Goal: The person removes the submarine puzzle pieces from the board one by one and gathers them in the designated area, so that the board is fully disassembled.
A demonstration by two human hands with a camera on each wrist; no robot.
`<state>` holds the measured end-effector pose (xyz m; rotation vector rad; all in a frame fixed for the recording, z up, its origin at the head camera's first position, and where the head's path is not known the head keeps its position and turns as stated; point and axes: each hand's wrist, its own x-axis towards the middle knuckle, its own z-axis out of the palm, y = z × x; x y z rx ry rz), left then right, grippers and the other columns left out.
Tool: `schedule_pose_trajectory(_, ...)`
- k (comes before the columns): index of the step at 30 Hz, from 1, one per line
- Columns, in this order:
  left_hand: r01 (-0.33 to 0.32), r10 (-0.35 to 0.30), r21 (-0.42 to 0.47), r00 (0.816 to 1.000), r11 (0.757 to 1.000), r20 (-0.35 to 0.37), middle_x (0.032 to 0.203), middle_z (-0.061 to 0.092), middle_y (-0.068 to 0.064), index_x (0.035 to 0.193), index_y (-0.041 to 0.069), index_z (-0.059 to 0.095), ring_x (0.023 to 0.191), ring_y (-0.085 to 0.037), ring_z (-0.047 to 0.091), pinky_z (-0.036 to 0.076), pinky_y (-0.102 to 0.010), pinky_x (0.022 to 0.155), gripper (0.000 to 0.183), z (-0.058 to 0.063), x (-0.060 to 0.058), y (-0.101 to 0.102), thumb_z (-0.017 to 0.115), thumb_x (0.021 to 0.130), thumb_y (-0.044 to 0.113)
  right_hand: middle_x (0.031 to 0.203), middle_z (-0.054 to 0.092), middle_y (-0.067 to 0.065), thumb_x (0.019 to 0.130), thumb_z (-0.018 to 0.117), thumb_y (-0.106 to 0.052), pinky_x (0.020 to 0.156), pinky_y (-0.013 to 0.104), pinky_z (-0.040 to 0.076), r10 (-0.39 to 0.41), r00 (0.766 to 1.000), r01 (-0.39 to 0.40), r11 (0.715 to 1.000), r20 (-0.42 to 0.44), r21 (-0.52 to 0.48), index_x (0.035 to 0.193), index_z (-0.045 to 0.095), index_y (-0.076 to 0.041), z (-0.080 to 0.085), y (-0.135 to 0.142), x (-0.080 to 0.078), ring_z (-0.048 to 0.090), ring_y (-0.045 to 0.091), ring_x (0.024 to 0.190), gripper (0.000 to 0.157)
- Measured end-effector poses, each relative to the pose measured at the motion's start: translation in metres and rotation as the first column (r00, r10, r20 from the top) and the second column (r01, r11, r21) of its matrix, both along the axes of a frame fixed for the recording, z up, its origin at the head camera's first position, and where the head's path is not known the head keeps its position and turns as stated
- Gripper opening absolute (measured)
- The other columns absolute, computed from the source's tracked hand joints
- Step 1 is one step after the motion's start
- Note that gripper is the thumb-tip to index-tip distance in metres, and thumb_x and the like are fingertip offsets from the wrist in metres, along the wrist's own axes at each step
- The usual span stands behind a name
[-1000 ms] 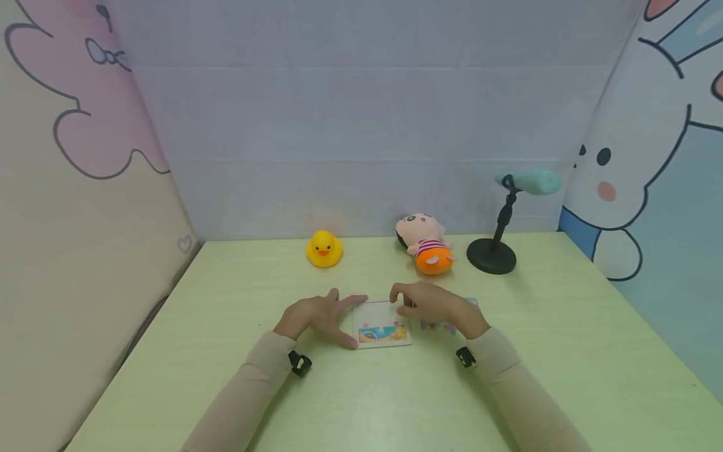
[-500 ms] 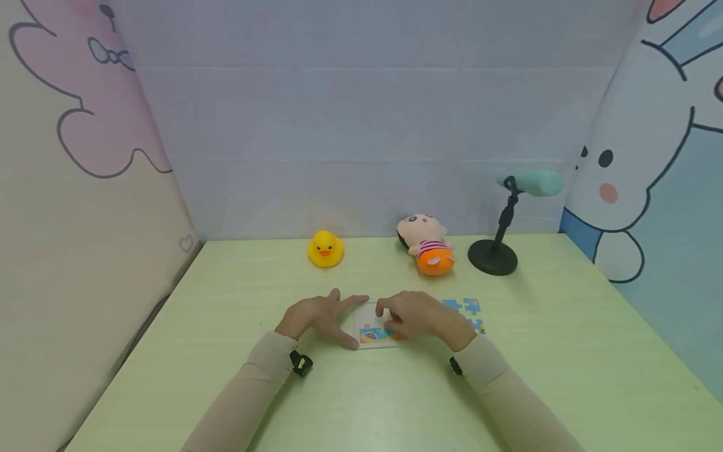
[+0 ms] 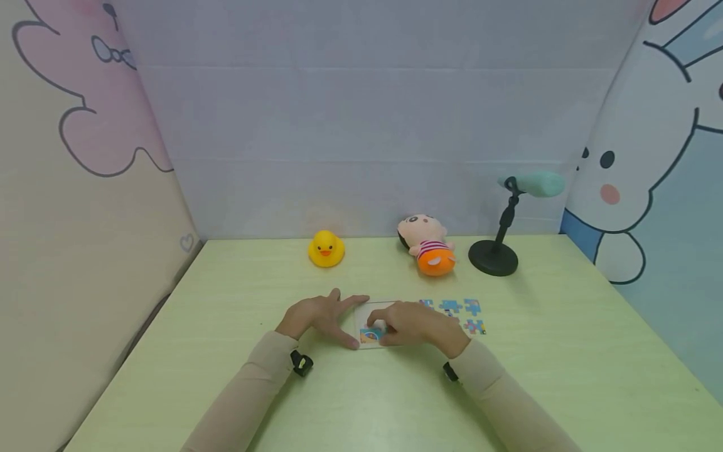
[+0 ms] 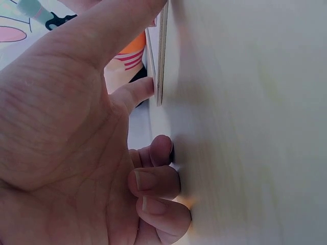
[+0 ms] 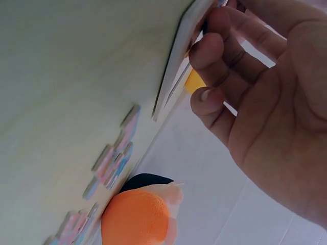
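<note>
The puzzle board point(image 3: 368, 312) lies flat on the desk point(image 3: 361, 402) under both hands: the left hand point(image 3: 319, 316) spreads thumb and forefinger wide at its left corners, while the right hand point(image 3: 415, 324) bends its fingers over it, and I can't tell whether they pinch anything. Loose pieces point(image 3: 450, 306) lie just right; uneven pressure from the right hand could skew the board and jolt the picture strip point(image 3: 369, 336) loose.

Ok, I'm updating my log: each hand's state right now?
Left hand: open, spread at the board's left side.
Right hand: curled over the board; whether its grip holds anything cannot be told.
</note>
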<state>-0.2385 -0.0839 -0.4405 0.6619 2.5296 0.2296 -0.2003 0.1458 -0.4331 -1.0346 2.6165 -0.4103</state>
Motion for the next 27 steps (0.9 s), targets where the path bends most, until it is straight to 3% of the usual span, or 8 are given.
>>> schedule_pose_trajectory(5, -0.001, 0.001, 0.003, 1.000, 1.000, 0.001, 0.116, 0.039, -0.007, 0.156, 0.045, 0.024, 0.090, -0.027, 0.054, 0.047, -0.043, 0.075, 0.102, 0.001, 0.001, 0.001, 0.078, 0.073, 0.068, 0.065, 0.045, -0.007, 0.094, 0.071, -0.021, 0.070, 0.028, 0.046, -0.033, 0.999, 0.033, 0.999, -0.004, 0.023, 0.127, 0.063, -0.020, 0.000, -0.006, 0.004, 0.048, 0.010, 0.064, 0.034)
schedule_pose_trajectory(11, 0.000, 0.000, 0.006, 1.000, 1.000, -0.002, 0.115, 0.039, -0.007, 0.156, 0.046, 0.024, 0.090, -0.027, 0.054, 0.047, -0.042, 0.076, 0.101, -0.001, 0.000, 0.001, 0.078, 0.072, 0.068, 0.095, 0.066, -0.003, 0.096, 0.069, -0.021, 0.084, 0.036, 0.051, -0.100, 0.995, 0.101, 0.993, -0.007, 0.054, 0.125, 0.059, -0.023, -0.002, -0.013, 0.009, 0.057, 0.015, 0.082, 0.031)
schedule_pose_trajectory(27, 0.000, 0.000, -0.005, 1.000, 1.000, -0.012, 0.117, 0.040, -0.008, 0.155, 0.048, 0.024, 0.090, -0.027, 0.055, 0.047, -0.042, 0.075, 0.102, -0.002, -0.001, 0.000, 0.076, 0.071, 0.071, 0.088, 0.061, -0.004, 0.096, 0.069, -0.017, 0.074, 0.031, 0.051, -0.121, 0.993, 0.120, 0.992, 0.001, 0.047, 0.121, 0.056, -0.020, -0.002, -0.018, 0.013, 0.055, 0.014, 0.072, 0.028)
